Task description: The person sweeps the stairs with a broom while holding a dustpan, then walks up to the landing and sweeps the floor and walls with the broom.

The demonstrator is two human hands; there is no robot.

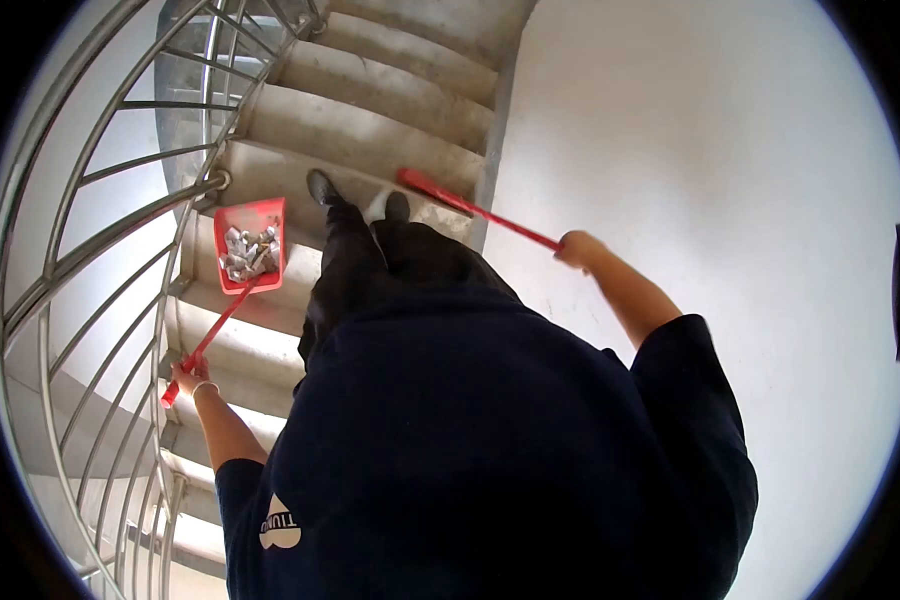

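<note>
My left hand is wrapped round the handle of a red dustpan, low at the left beside the railing. In the pan lies a heap of grey and whitish litter, whose pieces I cannot name. Out to the right, my right hand grips the long handle of a red broom. The broom's head rests low on a stair near my right shoe, close to the wall; its bristles hardly show. Pan and broom are apart, with my feet between them.
Concrete stairs run above and below my feet. A metal railing curves along the left side, with a drop beyond its bars. A white wall borders the right. My dark shoe stands on a step.
</note>
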